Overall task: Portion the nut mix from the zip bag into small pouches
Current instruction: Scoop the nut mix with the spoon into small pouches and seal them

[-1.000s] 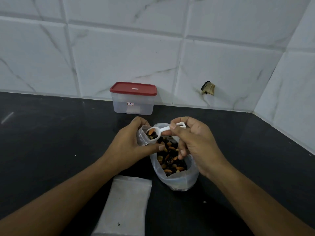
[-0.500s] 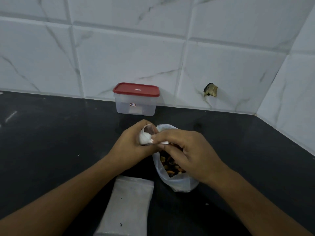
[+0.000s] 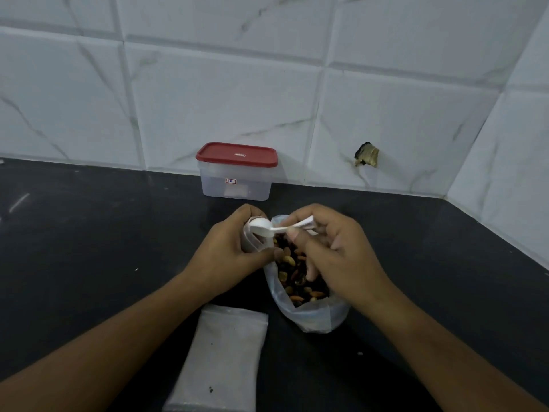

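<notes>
Left hand point(image 3: 228, 248) curled around a small pouch point(image 3: 252, 240), fingers closed on its sides, mouth of the pouch held open and facing up. Right hand point(image 3: 332, 251) pinched shut on the handle of a white plastic spoon point(image 3: 267, 228), thumb and forefinger gripping the handle near its end, remaining fingers folded loosely below. Spoon turned bowl-down over the pouch's mouth, back of the bowl showing, touching the pouch rim. Just beside the pouch, under the right hand, a clear zip bag point(image 3: 309, 313) standing open on the dark surface point(image 3: 89, 248), holding a nut mix point(image 3: 294, 272) of almonds and dark pieces. Near the lower edge, close to the left forearm, a flat pale packet point(image 3: 222, 361) lying on the surface, a few dark specks on it. Against the tiled wall point(image 3: 208, 99), well behind both hands, a clear plastic container point(image 3: 236, 182) with a red lid point(image 3: 236, 154). Contents of the small pouch hidden by the spoon and fingers.
</notes>
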The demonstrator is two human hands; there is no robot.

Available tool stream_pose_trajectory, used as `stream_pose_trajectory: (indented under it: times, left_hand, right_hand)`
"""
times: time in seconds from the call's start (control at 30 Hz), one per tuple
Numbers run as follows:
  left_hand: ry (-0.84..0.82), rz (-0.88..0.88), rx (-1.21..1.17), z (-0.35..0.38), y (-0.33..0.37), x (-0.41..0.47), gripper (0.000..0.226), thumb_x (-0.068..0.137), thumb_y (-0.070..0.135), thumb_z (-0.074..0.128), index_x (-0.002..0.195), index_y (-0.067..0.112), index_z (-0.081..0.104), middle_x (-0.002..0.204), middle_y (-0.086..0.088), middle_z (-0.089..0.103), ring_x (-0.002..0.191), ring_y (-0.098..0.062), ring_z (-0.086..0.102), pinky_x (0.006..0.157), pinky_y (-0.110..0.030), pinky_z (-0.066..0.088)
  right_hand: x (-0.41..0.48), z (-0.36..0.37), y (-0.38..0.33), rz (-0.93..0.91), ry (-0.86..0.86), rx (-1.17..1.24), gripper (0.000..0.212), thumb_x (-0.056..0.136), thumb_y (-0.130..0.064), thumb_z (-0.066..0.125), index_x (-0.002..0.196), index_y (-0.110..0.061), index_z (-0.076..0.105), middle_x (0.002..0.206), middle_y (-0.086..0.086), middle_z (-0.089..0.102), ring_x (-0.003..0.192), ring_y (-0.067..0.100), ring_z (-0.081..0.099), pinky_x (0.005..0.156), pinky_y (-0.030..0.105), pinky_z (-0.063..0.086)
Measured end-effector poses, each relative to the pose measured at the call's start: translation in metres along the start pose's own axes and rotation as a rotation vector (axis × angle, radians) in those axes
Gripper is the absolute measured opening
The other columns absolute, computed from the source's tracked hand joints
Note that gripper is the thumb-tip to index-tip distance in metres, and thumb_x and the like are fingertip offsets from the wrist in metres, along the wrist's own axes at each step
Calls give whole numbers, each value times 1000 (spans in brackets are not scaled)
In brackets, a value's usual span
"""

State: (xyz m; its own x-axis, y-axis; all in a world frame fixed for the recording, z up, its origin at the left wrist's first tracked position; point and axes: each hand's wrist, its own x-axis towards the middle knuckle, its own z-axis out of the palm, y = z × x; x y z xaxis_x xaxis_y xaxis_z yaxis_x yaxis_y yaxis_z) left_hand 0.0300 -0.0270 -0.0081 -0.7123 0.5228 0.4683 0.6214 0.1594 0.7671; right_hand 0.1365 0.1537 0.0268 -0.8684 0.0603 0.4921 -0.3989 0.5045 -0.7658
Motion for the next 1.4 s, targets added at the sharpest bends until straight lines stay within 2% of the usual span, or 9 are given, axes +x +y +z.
stream_pose_trajectory:
  times: [0.07, 0.2, 0.3, 0.5, 0.73, 0.87, 1.03, 1.2, 1.4]
  left_hand:
    - [23, -30, 11, -1, -2, 1, 42, 78, 33, 87, 111, 30, 61, 100, 16, 70, 93, -4, 68, 78, -27, 57]
    - [50, -34, 42, -2, -1, 1, 36, 79, 31, 86, 106, 31, 61, 99, 23, 68, 94, 0, 67, 76, -18, 52]
    - [41, -37, 66, -2, -1, 0, 34, 81, 30, 85, 104, 31, 61, 99, 23, 67, 92, 0, 67, 74, -19, 55]
    - [2, -64, 73, -3, 0, 0, 33, 83, 28, 82, 105, 35, 60, 97, 19, 68, 93, 4, 66, 70, -10, 52]
    - [-17, -56, 48, -3, 0, 0, 32, 85, 16, 80, 106, 30, 61, 100, 20, 67, 90, -2, 68, 76, -19, 57]
    - [-10, -60, 40, -3, 0, -1, 33, 84, 15, 80, 106, 31, 61, 100, 17, 68, 91, -3, 68, 78, -22, 58]
    - [-10, -53, 44, -3, 0, -1, 34, 84, 18, 81, 106, 33, 61, 101, 22, 66, 94, -1, 67, 76, -16, 56]
    - [-17, -42, 35, -2, 0, 0, 34, 84, 17, 81, 107, 31, 61, 101, 21, 66, 95, 0, 66, 76, -12, 54]
    - [-16, -38, 33, -3, -1, 0, 34, 84, 17, 81, 108, 32, 61, 103, 15, 68, 97, 0, 66, 78, -14, 56]
  right_hand:
    - [3, -3, 1, 99, 96, 130, 10, 104, -10, 61, 105, -14, 71, 67, 2, 67, 45, 19, 53, 51, 31, 50]
    - [9, -9, 4, 358, 247, 435, 14, 104, -14, 61, 117, -10, 65, 96, 9, 80, 43, 15, 51, 51, 31, 55]
    - [11, -18, 10, 452, 319, 444, 15, 105, -11, 58, 119, -11, 63, 96, 11, 80, 45, 15, 56, 51, 33, 57]
    - [7, -23, 21, 338, 267, -46, 12, 104, -12, 57, 108, -23, 59, 84, 7, 74, 49, 18, 65, 54, 40, 62]
    - [7, -24, 32, 176, 147, -476, 11, 106, -20, 55, 109, -30, 54, 82, -5, 67, 60, 6, 64, 56, 29, 56]
    - [8, -26, 30, 133, 67, -467, 11, 106, -21, 56, 108, -32, 55, 83, -8, 66, 58, -3, 64, 52, 16, 45]
    - [7, -22, 38, 114, 60, -436, 10, 105, -24, 60, 106, -34, 59, 76, -9, 64, 60, -1, 63, 54, 21, 50]
    - [7, -16, 42, 72, -2, -535, 10, 104, -27, 60, 109, -35, 64, 70, -16, 58, 65, -5, 59, 58, 12, 39]
    - [8, -20, 35, 219, 29, -204, 14, 103, -20, 61, 97, -31, 67, 85, -4, 70, 65, 9, 66, 54, 38, 63]
